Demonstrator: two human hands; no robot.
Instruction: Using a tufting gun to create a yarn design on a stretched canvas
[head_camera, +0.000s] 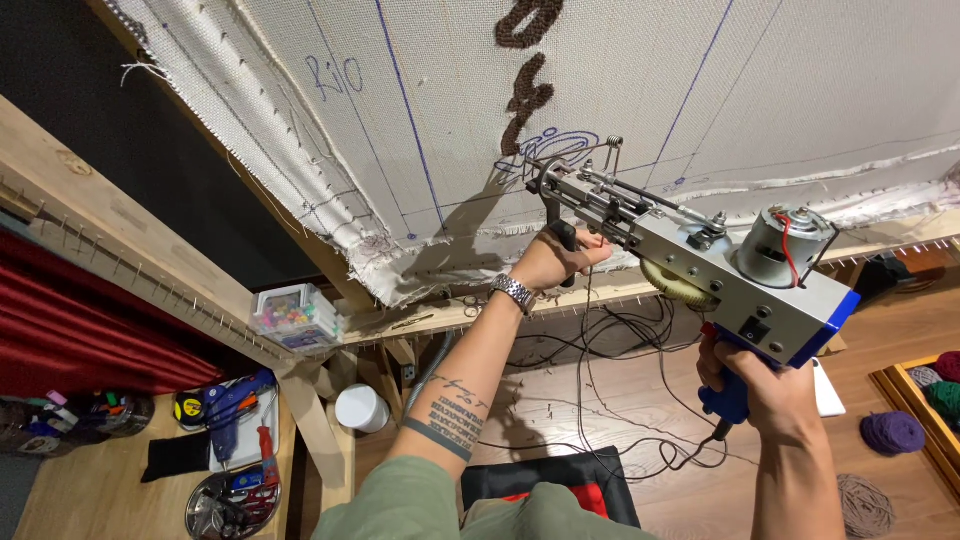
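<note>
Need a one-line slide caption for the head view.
Left hand on the front handle and right hand on the blue grip of a tufting gun pressed against stretched cloth.

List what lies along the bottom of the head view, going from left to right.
Metal bowl of tools → white tub → black and red cushion → right hand on the tufting gun's blue grip → purple yarn ball.

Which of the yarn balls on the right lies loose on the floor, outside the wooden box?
The purple yarn ball on the floorboards; the green and maroon ones sit inside the wooden box.
</note>
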